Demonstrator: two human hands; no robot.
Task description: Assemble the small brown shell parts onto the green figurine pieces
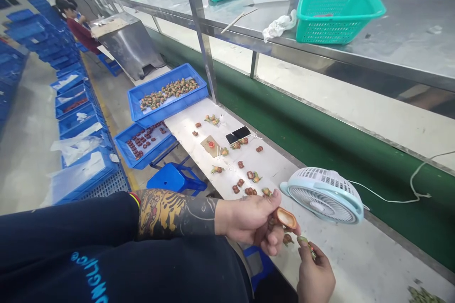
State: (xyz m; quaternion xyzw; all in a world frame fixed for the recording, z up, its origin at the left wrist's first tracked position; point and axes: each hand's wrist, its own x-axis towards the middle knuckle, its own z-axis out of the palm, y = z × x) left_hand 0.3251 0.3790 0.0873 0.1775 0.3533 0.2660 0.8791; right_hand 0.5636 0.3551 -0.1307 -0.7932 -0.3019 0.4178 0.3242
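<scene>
My left hand (254, 222) holds a brown oval hollow piece (286, 218) between thumb and fingers, its pale open side facing up. Just below and to the right, my right hand (315, 272) pinches a small green and orange figurine piece (306, 246), partly covered by the fingers. The two hands are close together above the white worktable (355, 255). Beyond my left hand lie several small brown pieces (241, 182) and green-and-orange figurine pieces (217, 169). A brown piece (287, 239) shows between my hands.
A light blue fan (320, 196) stands right of my hands. Further up are a phone (238, 135), a brown pad (210, 146) and a blue tray (170, 113) of figurine pieces. A green conveyor belt (256, 113) runs alongside. Another person (81, 31) sits far left.
</scene>
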